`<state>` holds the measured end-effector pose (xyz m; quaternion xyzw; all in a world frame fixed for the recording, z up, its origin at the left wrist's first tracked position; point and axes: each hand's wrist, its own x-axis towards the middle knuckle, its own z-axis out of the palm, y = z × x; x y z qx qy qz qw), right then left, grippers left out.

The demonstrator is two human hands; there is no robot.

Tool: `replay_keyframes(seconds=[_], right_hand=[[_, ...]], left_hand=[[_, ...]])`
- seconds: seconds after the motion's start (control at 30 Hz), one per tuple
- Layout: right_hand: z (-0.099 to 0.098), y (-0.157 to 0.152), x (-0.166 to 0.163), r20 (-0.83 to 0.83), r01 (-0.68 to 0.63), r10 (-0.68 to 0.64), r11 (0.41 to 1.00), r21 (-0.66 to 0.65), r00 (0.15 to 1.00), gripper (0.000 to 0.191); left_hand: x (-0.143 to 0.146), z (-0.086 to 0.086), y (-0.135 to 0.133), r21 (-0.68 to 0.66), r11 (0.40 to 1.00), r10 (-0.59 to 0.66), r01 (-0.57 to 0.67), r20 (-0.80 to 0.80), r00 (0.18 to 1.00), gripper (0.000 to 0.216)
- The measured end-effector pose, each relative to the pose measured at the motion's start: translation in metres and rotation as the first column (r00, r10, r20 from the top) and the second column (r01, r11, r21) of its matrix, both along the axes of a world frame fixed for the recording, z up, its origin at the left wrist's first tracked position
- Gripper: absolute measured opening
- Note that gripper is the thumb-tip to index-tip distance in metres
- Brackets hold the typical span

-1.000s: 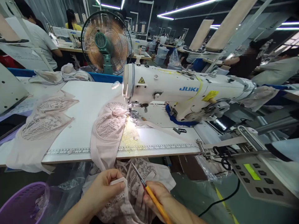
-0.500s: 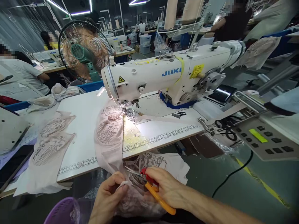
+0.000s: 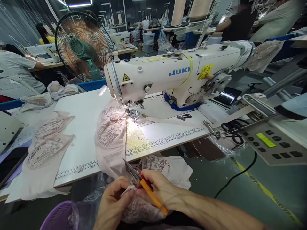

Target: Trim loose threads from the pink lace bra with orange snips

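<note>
Below, at the near edge of the table (image 3: 79,159): left hand (image 3: 112,204) closed, pinching a small white tab at the edge of the pink lace garment (image 3: 141,212) between thumb and forefinger, presumably to hold the spot taut and exposed. Right hand (image 3: 160,191) closed around thread snips (image 3: 141,180) with orange and red handle, blades pointing up and left, tips just beside the pinched tab; grip close to the blades, likely for fine control. Garment bunched in the lap beneath both hands, below table level, with more lace and white fabric (image 3: 172,171) hanging behind it.

On the table: second pink lace piece (image 3: 111,131) draped from under the presser foot of the white JUKI sewing machine (image 3: 172,76) over the front edge, lit by the needle lamp; flat tape (image 3: 165,121) running rightward from the foot. Printed ruler scale (image 3: 165,140) along the table's front. Stacked lace pieces (image 3: 45,143) at far left; further cups (image 3: 55,91) heaped near the back edge.

Right of the machine: control panel (image 3: 273,145) with green display, black scissors (image 3: 231,131) beside it. Lower left: purple basket (image 3: 57,217) lined with clear plastic.

Room: green-hubbed standing fan (image 3: 82,46) behind the table, rows of similar machines, other seated people at work, ceiling strip lights, yellow floor line (image 3: 266,191), black cable (image 3: 240,180).
</note>
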<state>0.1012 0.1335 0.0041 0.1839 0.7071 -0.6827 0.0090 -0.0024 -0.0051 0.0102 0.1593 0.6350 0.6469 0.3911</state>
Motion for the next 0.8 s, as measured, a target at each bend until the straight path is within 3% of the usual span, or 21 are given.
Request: replay_keyframes(seconds=[0.1,0.2,0.33,0.43,0.6,0.7,0.8], right_hand=[[0.010,0.018,0.005,-0.008,-0.143,0.148,0.965,0.220,0.989,0.037],[0.021,0.040,0.015,0.095,-0.324,0.318,0.818,0.475,0.943,0.041],[0.027,0.054,0.028,0.172,-0.371,0.344,0.675,0.638,0.923,0.041],[0.026,0.055,0.031,0.235,-0.417,0.363,0.590,0.691,0.902,0.045],[0.020,0.056,0.028,0.328,-0.482,0.371,0.488,0.727,0.869,0.028],[0.018,0.055,0.026,0.397,-0.539,0.377,0.447,0.714,0.837,0.033],[0.019,0.053,0.027,0.373,-0.514,0.370,0.436,0.739,0.851,0.029]], left_hand=[[-0.004,-0.002,-0.001,-0.030,0.999,-0.023,0.023,-0.005,1.000,0.032],[-0.010,-0.005,-0.002,-0.038,0.993,-0.108,0.109,0.018,0.994,0.029],[-0.010,-0.004,0.000,-0.010,0.997,-0.079,0.079,0.009,0.997,0.032],[-0.007,-0.002,0.003,-0.034,0.998,-0.052,0.052,0.003,0.999,0.033],[-0.010,-0.003,0.003,-0.035,0.994,-0.103,0.101,-0.048,0.994,0.027],[-0.018,-0.008,-0.001,-0.035,0.983,-0.183,0.181,-0.089,0.979,0.022],[-0.024,-0.013,-0.005,-0.045,0.961,-0.278,0.274,-0.114,0.954,0.019]])
